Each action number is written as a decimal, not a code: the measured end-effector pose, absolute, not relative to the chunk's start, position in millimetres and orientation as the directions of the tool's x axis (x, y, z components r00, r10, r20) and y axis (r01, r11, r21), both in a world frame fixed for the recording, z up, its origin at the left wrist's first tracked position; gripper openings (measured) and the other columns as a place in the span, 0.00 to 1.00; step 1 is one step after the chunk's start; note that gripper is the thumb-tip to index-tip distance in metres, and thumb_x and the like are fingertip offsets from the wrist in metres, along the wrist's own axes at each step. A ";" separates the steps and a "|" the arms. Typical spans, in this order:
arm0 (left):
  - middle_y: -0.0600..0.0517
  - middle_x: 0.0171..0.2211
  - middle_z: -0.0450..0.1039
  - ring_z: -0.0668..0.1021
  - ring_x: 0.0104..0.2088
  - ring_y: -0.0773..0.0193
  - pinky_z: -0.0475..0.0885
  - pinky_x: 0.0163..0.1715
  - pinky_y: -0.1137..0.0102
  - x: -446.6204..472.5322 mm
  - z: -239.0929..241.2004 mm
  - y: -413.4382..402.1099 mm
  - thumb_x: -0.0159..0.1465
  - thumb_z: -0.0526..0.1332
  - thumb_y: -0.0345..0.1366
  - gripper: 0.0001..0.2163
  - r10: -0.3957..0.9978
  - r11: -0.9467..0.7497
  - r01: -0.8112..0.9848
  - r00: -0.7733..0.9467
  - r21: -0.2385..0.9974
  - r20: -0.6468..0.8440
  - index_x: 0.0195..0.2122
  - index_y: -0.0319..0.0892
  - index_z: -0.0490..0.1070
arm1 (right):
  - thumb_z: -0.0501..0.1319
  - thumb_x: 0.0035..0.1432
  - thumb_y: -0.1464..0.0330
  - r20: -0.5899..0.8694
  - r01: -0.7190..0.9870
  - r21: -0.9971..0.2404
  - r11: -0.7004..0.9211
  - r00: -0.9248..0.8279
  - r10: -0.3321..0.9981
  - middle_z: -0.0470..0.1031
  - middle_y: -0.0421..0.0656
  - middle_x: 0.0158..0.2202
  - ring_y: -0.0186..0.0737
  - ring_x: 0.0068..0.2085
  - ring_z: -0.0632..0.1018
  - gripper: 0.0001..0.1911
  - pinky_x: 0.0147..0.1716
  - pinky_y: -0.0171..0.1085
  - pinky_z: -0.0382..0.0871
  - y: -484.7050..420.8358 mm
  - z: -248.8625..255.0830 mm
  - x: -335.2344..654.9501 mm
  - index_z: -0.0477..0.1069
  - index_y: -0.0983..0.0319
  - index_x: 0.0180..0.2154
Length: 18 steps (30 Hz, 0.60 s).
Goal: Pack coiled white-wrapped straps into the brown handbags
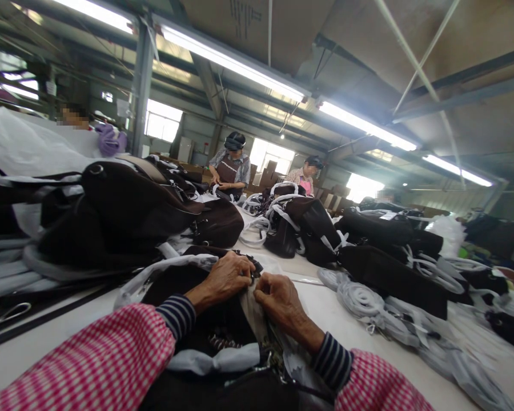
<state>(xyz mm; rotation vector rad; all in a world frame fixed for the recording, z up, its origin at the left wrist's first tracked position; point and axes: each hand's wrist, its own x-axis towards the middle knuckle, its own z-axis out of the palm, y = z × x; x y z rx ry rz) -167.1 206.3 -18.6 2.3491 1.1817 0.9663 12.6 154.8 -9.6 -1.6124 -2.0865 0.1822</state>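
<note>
A dark brown handbag (223, 322) lies on the table in front of me, its handles wrapped in white film (214, 359). My left hand (229, 273) is closed on the bag's far edge, by a small dark fitting. Close beside it, my right hand (280, 299) pinches at a beige strip (253, 311) along the bag's opening; what lies between its fingertips is too small to make out. The two hands are nearly touching. Near my wrists a metal clasp (270, 361) shows on the bag.
Dark bags (124, 211) are heaped on the left, and more bags (312, 228) stand ahead. Film-wrapped straps (364, 299) lie coiled on the white table (317, 311) at right. Across the table a person (231, 165) handles a bag; another person (307, 176) is farther right.
</note>
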 end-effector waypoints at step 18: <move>0.51 0.50 0.82 0.74 0.53 0.48 0.69 0.53 0.58 -167.4 -15.6 205.2 0.55 0.64 0.31 0.04 0.811 -0.586 0.582 0.431 0.565 0.396 0.24 0.43 0.77 | 0.62 0.48 0.75 0.254 0.859 -0.465 0.215 -0.104 0.962 0.76 0.42 0.27 0.41 0.33 0.73 0.05 0.31 0.35 0.54 162.4 -11.0 0.8 0.74 0.61 0.24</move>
